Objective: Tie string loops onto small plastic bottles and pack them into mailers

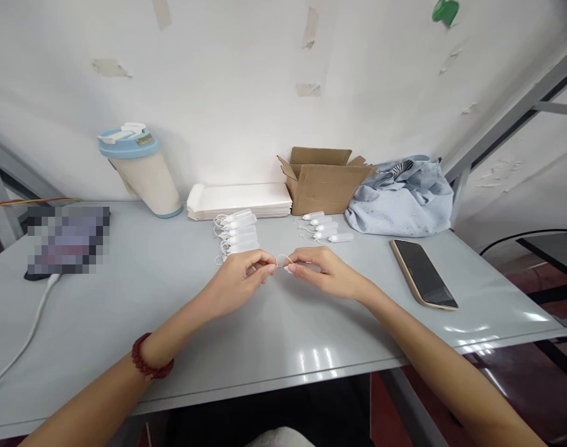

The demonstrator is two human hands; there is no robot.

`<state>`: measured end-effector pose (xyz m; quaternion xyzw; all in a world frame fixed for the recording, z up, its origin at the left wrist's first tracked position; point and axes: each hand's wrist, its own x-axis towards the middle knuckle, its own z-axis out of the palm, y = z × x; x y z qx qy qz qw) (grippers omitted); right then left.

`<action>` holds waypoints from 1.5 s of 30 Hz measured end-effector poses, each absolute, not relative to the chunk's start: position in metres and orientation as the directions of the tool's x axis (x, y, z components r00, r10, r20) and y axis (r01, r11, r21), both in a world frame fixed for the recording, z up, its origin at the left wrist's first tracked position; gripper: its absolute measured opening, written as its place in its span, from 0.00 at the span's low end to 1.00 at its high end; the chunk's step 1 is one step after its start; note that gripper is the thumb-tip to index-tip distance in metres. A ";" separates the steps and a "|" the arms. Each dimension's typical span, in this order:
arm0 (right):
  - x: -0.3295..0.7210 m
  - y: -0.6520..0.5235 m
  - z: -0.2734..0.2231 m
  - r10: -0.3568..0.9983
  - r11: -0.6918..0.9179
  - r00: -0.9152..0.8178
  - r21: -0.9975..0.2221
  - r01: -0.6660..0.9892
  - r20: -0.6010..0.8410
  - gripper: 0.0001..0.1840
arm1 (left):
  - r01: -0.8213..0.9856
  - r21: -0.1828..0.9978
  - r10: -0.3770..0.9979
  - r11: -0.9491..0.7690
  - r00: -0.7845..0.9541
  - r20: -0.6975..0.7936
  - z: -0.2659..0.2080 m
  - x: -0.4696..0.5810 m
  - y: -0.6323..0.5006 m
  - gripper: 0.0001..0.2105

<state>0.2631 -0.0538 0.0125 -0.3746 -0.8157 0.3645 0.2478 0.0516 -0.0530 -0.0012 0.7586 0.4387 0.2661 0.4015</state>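
Note:
A thin white string [284, 255] arches in a small loop between my two hands, just above the table. My left hand [239, 279] is closed in a pinch at the loop's left end. At the right end, the thumb and fingertips of my right hand [325, 270] are pinched together on the string; anything else inside the fingers is hidden. Just beyond my left hand lies a row of small white tubes [241, 236] with string loops, partly covered by that hand. Several more small white tubes [324, 228] with strings lie beyond my right hand.
Along the wall stand a cream tumbler [146, 177] with a blue lid, a stack of white envelopes [241, 197], an open cardboard box [327, 189] and a light-blue cloth bag [399, 198]. A phone [424, 274] lies right; a blurred device [69, 239] with a white cable [32, 329] lies left.

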 end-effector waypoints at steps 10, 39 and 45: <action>0.263 -0.054 0.010 0.799 0.451 -0.583 -0.787 0.421 0.147 0.13 | 0.440 0.852 0.883 -0.282 0.467 0.052 0.000 0.051 -0.053 0.10; 0.261 -0.056 0.000 0.818 0.353 -0.569 -0.856 0.377 0.087 0.11 | 0.447 0.843 0.883 -0.301 0.465 0.069 -0.004 0.059 -0.062 0.09; 0.260 -0.055 -0.004 0.811 0.356 -0.578 -0.859 0.368 0.089 0.10 | 0.448 0.842 0.878 -0.302 0.475 0.062 -0.006 0.058 -0.062 0.09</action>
